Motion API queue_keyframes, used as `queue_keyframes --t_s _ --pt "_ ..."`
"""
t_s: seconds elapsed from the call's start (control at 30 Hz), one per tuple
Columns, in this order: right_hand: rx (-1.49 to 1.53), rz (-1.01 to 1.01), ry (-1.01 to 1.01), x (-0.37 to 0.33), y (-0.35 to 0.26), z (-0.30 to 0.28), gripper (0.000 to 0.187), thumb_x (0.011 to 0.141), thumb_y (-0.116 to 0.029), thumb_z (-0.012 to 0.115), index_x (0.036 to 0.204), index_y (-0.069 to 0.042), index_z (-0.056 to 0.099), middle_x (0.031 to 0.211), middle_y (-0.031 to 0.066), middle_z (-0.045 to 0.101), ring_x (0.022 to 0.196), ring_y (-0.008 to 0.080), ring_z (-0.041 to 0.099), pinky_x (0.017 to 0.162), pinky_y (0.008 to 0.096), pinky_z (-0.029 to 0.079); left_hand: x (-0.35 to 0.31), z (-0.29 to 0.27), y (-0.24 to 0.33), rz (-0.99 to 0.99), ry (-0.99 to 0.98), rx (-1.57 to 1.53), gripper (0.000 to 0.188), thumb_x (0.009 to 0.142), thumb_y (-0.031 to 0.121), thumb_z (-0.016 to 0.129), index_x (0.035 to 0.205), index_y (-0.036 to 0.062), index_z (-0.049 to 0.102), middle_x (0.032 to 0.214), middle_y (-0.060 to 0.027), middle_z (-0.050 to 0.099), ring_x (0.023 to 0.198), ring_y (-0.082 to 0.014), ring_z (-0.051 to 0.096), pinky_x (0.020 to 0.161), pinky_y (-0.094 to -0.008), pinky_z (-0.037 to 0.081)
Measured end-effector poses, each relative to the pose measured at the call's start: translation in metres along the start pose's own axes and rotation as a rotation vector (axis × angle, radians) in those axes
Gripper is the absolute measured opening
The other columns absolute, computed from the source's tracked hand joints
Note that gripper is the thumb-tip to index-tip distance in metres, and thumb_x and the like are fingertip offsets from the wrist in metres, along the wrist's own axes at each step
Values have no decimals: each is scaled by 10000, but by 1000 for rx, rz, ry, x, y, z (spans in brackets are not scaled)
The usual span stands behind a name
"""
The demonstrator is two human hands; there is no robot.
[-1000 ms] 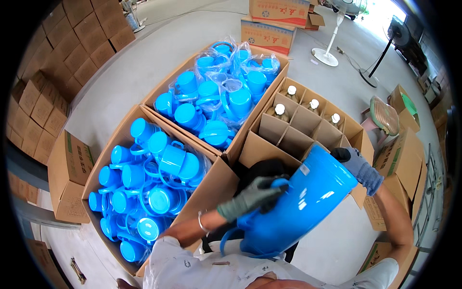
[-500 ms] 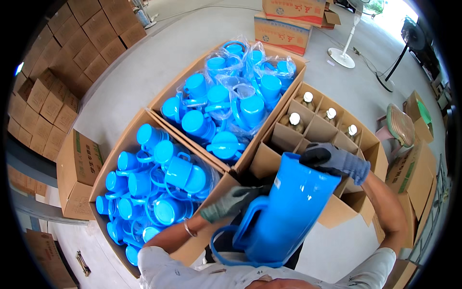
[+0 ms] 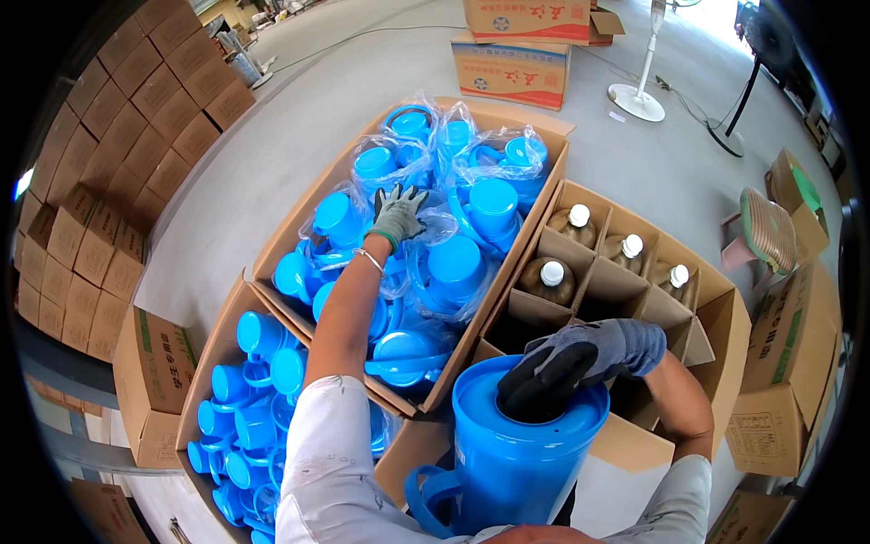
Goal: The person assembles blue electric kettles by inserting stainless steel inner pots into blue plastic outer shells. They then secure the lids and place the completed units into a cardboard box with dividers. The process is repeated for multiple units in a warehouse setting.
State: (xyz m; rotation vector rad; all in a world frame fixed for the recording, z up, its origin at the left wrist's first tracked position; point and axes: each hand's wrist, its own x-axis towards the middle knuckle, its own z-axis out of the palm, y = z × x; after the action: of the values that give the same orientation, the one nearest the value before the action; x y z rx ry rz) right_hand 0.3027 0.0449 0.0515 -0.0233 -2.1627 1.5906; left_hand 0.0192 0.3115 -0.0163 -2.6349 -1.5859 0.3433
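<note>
A large blue plastic jug casing (image 3: pixel 521 471) with a side handle stands in front of my body, its end with a round hole facing up. My right hand (image 3: pixel 580 358), in a grey and black glove, grips that end with its fingertips inside the hole. My left hand (image 3: pixel 397 216), gloved too, is stretched far forward with its fingers spread. It lies over blue jugs (image 3: pixel 455 263) wrapped in clear plastic in the middle carton (image 3: pixel 426 399). Whether it presses on one of them I cannot tell.
At right, a divided carton (image 3: pixel 720 363) holds several glassy brown bottles (image 3: pixel 550 276) with white tops. Another carton (image 3: pixel 213 363) of blue jugs stands at left. Stacked boxes (image 3: pixel 136 100), a printed box (image 3: pixel 512 72), a white fan stand (image 3: pixel 637 100) and a stool (image 3: pixel 768 231) surround these.
My left hand has moved from beside the jug casing forward over the wrapped jugs. The casing has tipped more upright, and my right hand has shifted from its rim into the hole.
</note>
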Motion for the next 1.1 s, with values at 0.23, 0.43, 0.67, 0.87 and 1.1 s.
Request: queue_keyframes --t_s 0.23,0.43,0.67,0.87,1.1 --pt "61 258 -4 15 -1 -3 338 825 -112 626 1146 -19 575 1193 178 555 1061 294 549 934 400 438 -1 -13 -15 -93 368 -1248 218 855 153 506 939 33 667 758 -66 647 609 -167 617 506 -286 487" --pt "406 175 678 24 24 -27 570 800 -178 704 1299 -55 456 1248 140 518 1121 241 523 931 348 451 -75 -77 59 78 271 -1723 266 856 139 571 1055 -33 610 846 -39 632 703 -99 585 617 -237 489" --pt "-632 482 1305 34 101 5 525 742 -162 679 1225 -59 500 1107 187 579 1020 337 568 873 397 459 -166 -127 102 128 285 -1599 129 841 130 627 887 15 661 731 8 591 549 -48 505 472 -199 409" --pt "-329 227 1730 -52 -26 144 345 767 -79 646 1099 -22 569 963 91 627 887 214 625 778 340 512 -340 -120 128 229 45 -1653 334 832 91 603 1146 -20 605 1043 -129 652 881 -131 609 775 -252 491" --pt "330 608 999 -75 -104 309 367 734 -96 686 1085 -9 621 918 99 639 851 170 615 753 291 500 -469 -2 105 -69 -172 -2006 411 831 109 618 1208 -35 548 1116 -141 623 992 -192 602 836 -285 488"
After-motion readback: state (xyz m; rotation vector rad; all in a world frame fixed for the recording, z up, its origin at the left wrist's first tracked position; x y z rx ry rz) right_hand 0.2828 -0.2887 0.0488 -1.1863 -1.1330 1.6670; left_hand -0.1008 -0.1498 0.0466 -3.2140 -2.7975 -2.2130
